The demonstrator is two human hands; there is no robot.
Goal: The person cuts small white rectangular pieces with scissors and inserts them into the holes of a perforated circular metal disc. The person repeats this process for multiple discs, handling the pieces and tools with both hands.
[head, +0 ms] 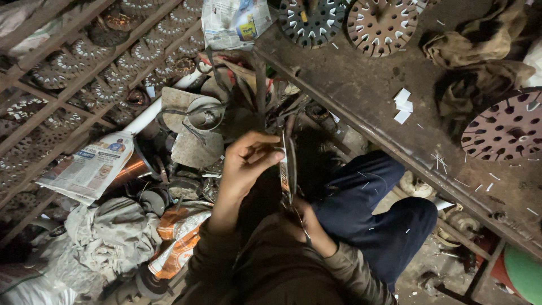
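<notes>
My left hand (248, 161) is raised in front of me, with thumb and fingers pinched on the upper part of a thin, flat object (288, 172) seen edge-on, dark with an orange and white patch. My right hand (307, 223) grips the lower end of the same object, close to my chest. Both hands hover above my lap and my dark blue trouser legs (372, 209). What kind of object it is cannot be told from this angle.
A dark workbench (361, 85) runs along the right, carrying slotted round metal discs (381, 25), white paper scraps (403, 105) and brown rags (480, 51). At the left a wooden rack (73, 68) holds several similar discs. Newspaper (93, 166), cloth and metal scrap cover the floor.
</notes>
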